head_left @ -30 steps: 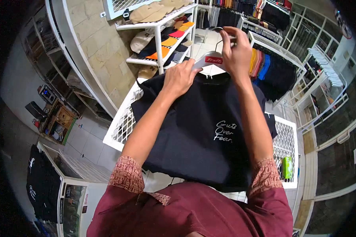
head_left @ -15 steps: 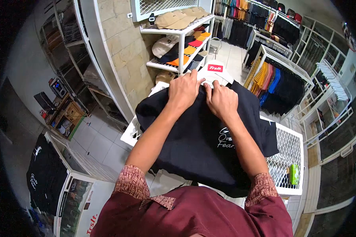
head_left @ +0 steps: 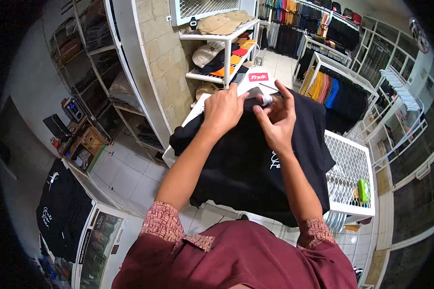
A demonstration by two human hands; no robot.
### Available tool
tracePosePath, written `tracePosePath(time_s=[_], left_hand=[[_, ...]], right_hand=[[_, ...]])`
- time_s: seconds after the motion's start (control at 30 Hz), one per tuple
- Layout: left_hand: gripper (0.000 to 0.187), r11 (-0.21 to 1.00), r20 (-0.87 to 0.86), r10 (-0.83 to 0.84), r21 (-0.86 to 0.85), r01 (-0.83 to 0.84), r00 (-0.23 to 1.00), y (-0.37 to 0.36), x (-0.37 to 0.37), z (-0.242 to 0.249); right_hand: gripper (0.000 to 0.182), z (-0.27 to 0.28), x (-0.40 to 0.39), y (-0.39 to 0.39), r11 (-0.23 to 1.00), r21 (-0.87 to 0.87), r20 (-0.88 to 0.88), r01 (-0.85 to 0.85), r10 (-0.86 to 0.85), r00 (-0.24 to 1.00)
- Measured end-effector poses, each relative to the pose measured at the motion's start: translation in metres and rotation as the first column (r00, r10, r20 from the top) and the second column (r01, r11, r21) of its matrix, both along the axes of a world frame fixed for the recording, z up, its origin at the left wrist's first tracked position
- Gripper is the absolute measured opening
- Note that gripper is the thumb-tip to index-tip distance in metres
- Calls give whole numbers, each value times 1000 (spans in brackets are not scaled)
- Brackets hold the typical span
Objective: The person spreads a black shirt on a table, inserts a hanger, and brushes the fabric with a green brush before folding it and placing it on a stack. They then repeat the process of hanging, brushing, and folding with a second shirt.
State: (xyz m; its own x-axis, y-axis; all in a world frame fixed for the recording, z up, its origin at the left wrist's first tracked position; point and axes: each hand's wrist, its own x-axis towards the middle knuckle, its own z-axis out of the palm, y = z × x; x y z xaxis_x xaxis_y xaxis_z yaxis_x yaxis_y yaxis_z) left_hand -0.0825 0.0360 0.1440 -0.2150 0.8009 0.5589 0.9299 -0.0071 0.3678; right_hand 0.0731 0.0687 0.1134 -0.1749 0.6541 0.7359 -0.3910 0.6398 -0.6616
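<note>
A black T-shirt (head_left: 226,166) with white lettering on its chest lies spread in front of me, its neckline away from me. My left hand (head_left: 223,107) is closed on the fabric at the left of the neckline. Thumb and index finger apart, my right hand (head_left: 280,120) hovers at the right of the neckline, its other fingers curled inward. Between the hands shows a small whitish piece (head_left: 266,99), blurred. Just beyond the collar is a white card (head_left: 259,83) with a red logo label.
Under the shirt stands a white mesh-topped table (head_left: 345,159), a green packet (head_left: 363,190) at its right. White shelves (head_left: 217,36) with caps rise behind, left of centre. Clothes racks (head_left: 318,91) fill the far right. Another black shirt (head_left: 65,212) lies at lower left.
My right hand has loosened from the collar and turned, its thumb and index finger spreading apart. The whitish piece has come into sight at the neckline. My left hand still grips the fabric.
</note>
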Motion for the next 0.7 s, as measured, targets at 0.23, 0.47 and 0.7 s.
tracePosePath(time_s=[0.23, 0.47, 0.7], left_hand=[[37, 1000, 21, 2, -9, -2, 1000, -53, 9, -1], [38, 997, 219, -69, -4, 72, 973, -85, 8, -25], [36, 931, 452, -317, -19, 364, 834, -84, 1, -44]], right_hand=[[58, -30, 23, -67, 961, -265, -8, 84, -89, 996], [26, -55, 34, -101, 814, -579, 88, 54, -4, 996], [21, -48, 44, -131, 926, -365, 61, 98, -81, 995]])
